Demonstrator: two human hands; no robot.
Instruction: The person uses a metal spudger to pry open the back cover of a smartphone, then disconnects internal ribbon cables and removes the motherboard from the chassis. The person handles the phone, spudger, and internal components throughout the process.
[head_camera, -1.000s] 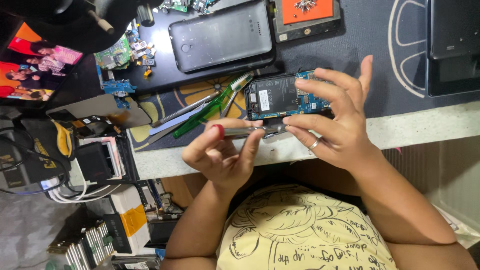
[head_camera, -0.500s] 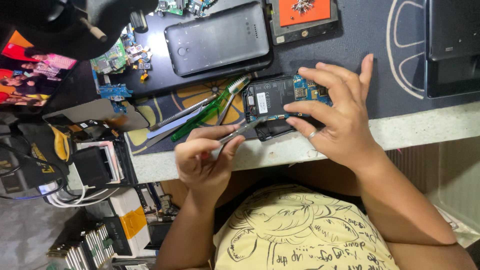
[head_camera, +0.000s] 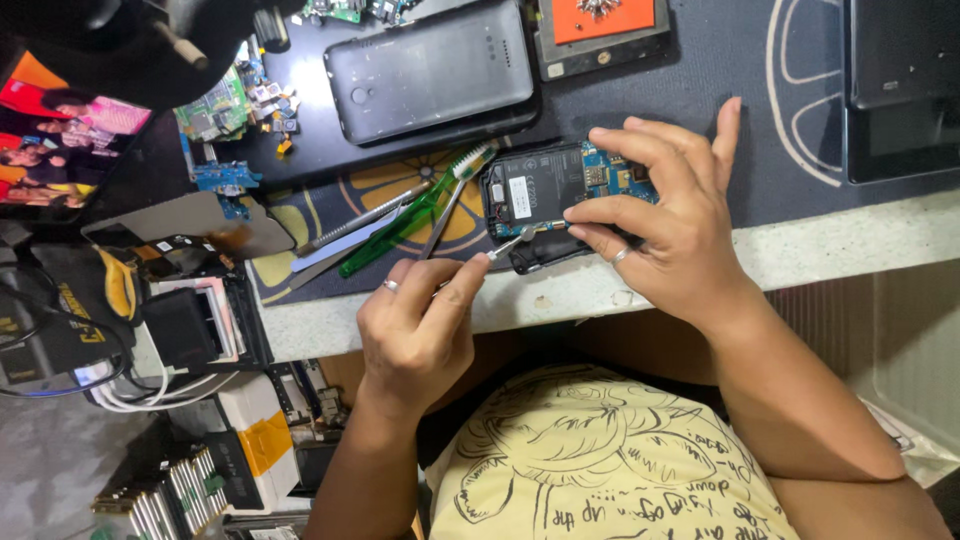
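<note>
An opened small phone (head_camera: 535, 190) lies on the dark mat, its black battery and blue circuit board exposed. My right hand (head_camera: 665, 225) grips it from the right, thumb and fingers on its edges, a ring on one finger. My left hand (head_camera: 420, 330), also ringed, pinches a thin metal tool (head_camera: 505, 246). The tool's tip touches the phone's near-left edge.
A green toothbrush (head_camera: 410, 215) and slim metal tools lie left of the phone. A black phone back (head_camera: 430, 70) sits beyond, with an orange-topped part (head_camera: 600, 25) and loose circuit boards (head_camera: 215, 110). A dark tablet (head_camera: 900, 90) is far right. The pale counter edge (head_camera: 850, 235) runs below.
My left hand has slid down and left and re-gripped the tool, whose tip stays at the phone's edge. My right hand has shifted slightly on the phone.
</note>
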